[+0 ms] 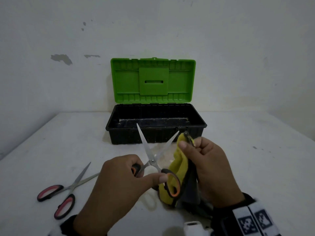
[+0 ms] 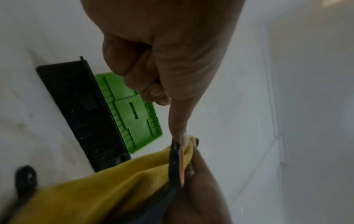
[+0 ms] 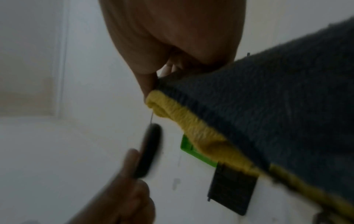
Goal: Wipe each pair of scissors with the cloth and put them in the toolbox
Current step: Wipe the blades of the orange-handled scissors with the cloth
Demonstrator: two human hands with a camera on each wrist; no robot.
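Observation:
My left hand (image 1: pixel 129 176) grips the black-and-orange handles of a pair of scissors (image 1: pixel 151 161), blades spread wide and pointing at the toolbox. The thumb presses on the right handle loop (image 2: pixel 177 165). My right hand (image 1: pixel 202 160) pinches a yellow-and-grey cloth (image 1: pixel 179 167) beside the right blade, near its tip; the cloth (image 3: pixel 268 121) hangs down behind the handle loop. The black toolbox (image 1: pixel 156 133) stands at the back with its green lid (image 1: pixel 153 80) upright; its inside looks bare. A second pair of scissors (image 1: pixel 66 188), with red-and-black handles, lies spread on the table at the left.
The white table (image 1: pixel 247 159) meets a white wall just behind the toolbox. A white object (image 1: pixel 194 227) sits at the near edge below my right wrist. Bare tabletop shows to the right of the toolbox.

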